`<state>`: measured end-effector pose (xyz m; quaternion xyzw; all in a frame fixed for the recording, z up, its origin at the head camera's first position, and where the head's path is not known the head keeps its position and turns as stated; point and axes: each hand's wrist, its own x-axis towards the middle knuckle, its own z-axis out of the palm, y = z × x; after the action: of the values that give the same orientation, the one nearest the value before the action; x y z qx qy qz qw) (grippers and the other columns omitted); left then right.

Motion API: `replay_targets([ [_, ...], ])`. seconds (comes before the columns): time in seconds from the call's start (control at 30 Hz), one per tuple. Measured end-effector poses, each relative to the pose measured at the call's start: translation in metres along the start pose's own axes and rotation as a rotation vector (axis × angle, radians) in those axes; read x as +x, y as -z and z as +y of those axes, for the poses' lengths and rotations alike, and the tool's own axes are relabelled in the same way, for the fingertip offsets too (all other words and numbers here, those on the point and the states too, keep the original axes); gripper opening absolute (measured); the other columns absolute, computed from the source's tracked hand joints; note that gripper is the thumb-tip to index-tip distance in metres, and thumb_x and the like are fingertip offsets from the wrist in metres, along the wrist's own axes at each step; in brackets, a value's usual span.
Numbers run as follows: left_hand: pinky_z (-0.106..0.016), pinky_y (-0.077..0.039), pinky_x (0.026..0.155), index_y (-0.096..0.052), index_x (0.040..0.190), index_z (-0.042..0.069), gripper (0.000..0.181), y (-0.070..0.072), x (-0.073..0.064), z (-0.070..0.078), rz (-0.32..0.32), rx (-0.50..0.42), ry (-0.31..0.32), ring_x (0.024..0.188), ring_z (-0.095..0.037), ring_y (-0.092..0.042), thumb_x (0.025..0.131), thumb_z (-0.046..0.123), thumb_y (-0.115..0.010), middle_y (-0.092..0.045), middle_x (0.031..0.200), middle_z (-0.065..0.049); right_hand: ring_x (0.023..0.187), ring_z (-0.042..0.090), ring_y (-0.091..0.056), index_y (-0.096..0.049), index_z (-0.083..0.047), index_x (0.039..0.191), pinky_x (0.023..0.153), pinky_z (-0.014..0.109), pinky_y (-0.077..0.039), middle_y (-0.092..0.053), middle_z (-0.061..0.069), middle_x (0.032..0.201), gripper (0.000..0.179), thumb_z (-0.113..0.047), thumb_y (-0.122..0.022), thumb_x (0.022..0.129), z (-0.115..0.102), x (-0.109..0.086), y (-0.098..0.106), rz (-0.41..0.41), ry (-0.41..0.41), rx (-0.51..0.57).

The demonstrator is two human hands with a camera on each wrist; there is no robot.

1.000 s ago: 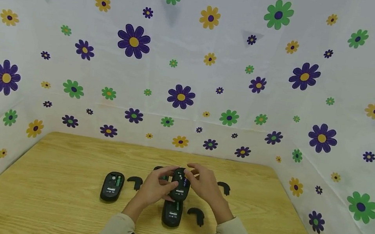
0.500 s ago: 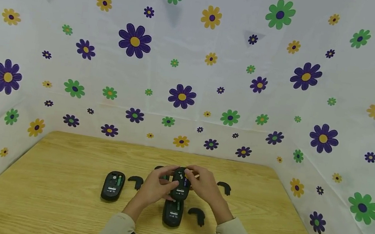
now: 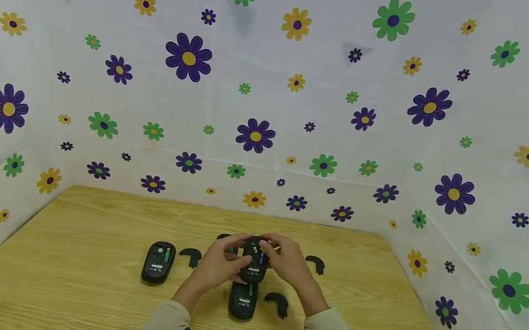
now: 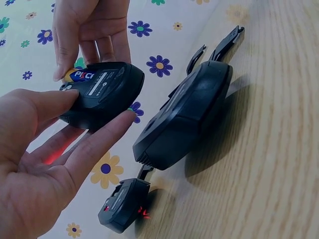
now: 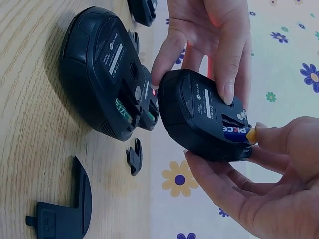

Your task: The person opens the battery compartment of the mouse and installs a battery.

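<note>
My left hand (image 3: pixel 220 264) grips a black computer mouse (image 5: pixel 192 117), underside up and raised over the table, its thumb on the label side and fingers beneath. In the open compartment sits a blue battery with a yellow end (image 5: pixel 237 134). At that yellow end presses the thumb of my right hand (image 3: pixel 289 258), while its other fingers reach around behind the mouse. Just below in the head view lies another upturned mouse (image 3: pixel 243 304), a green battery (image 5: pixel 123 110) showing inside it. A third mouse is partly hidden behind my left hand.
Another upturned mouse (image 3: pixel 158 263) with a green battery lies to the left on the wooden table (image 3: pixel 79 274). Loose black battery covers lie about: one beside my left hand (image 3: pixel 192 256), one near my right wrist (image 3: pixel 278 304), one farther back (image 3: pixel 316 264). A flower-patterned sheet (image 3: pixel 262 103) encloses the table.
The blue battery has turned slightly under my right thumb, its lettering shifting. Both hands and the mouse stay in nearly the same place.
</note>
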<state>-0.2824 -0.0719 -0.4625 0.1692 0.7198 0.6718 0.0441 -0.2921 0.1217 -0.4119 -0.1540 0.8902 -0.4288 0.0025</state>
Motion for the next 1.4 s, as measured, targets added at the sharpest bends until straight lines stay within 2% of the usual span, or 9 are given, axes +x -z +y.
replay_targets([
  [0.37, -0.044, -0.067, 0.064, -0.056, 0.148, 0.014, 0.051, -0.0003, 0.0003, -0.0007, -0.014, 0.020, -0.002, 0.100, -0.031, -0.075, 0.099, 0.009, -0.069, -0.060, 0.138, -0.024, 0.079, 0.019, -0.073, -0.070, -0.004, 0.126, 0.070, 0.043, -0.067, -0.074, 0.020, 0.111, 0.025, -0.012, -0.059, 0.105, 0.0009, 0.0008, -0.0013, 0.026, 0.008, -0.023],
  [0.63, -0.044, -0.067, 0.063, -0.054, 0.149, 0.013, 0.052, -0.0014, -0.0002, -0.0003, -0.027, 0.022, -0.003, 0.098, -0.028, -0.075, 0.099, 0.004, -0.067, -0.058, 0.139, -0.025, 0.072, 0.014, -0.068, -0.072, -0.002, 0.123, 0.060, 0.027, -0.062, -0.075, 0.017, 0.105, 0.023, -0.009, -0.062, 0.103, 0.0010, -0.0005, -0.0007, 0.048, 0.018, -0.050],
  [0.8, -0.044, -0.067, 0.063, -0.055, 0.149, 0.013, 0.052, -0.0024, -0.0005, 0.0001, -0.019, 0.027, 0.000, 0.099, -0.029, -0.075, 0.099, 0.003, -0.067, -0.058, 0.139, -0.025, 0.070, 0.014, -0.064, -0.073, -0.002, 0.123, 0.056, 0.023, -0.058, -0.075, 0.015, 0.102, 0.024, -0.004, -0.064, 0.101, 0.0001, -0.0008, 0.0004, 0.050, 0.049, -0.082],
  [1.13, -0.044, -0.067, 0.063, -0.056, 0.148, 0.015, 0.052, -0.0034, -0.0001, 0.0015, -0.014, 0.025, 0.002, 0.096, -0.026, -0.075, 0.099, 0.004, -0.068, -0.058, 0.138, -0.024, 0.075, 0.014, -0.062, -0.074, -0.003, 0.121, 0.059, 0.020, -0.054, -0.075, 0.013, 0.100, 0.024, -0.001, -0.065, 0.099, -0.0022, -0.0016, 0.0030, 0.046, 0.103, -0.172],
  [1.27, -0.044, -0.067, 0.064, -0.055, 0.148, 0.015, 0.051, -0.0040, 0.0000, 0.0011, -0.010, 0.025, 0.004, 0.098, -0.028, -0.075, 0.099, 0.004, -0.067, -0.058, 0.138, -0.025, 0.079, 0.017, -0.064, -0.073, -0.003, 0.122, 0.061, 0.023, -0.055, -0.075, 0.014, 0.102, 0.025, -0.001, -0.066, 0.098, -0.0020, -0.0020, 0.0035, 0.046, 0.103, -0.171],
  [1.4, -0.045, -0.067, 0.065, -0.055, 0.149, 0.016, 0.052, -0.0059, 0.0024, 0.0021, 0.004, 0.029, 0.001, 0.101, -0.030, -0.075, 0.100, 0.006, -0.067, -0.057, 0.139, -0.024, 0.081, 0.019, -0.068, -0.072, -0.005, 0.126, 0.061, 0.024, -0.059, -0.075, 0.018, 0.109, 0.028, -0.003, -0.067, 0.098, -0.0004, -0.0031, 0.0056, 0.062, 0.074, -0.124],
])
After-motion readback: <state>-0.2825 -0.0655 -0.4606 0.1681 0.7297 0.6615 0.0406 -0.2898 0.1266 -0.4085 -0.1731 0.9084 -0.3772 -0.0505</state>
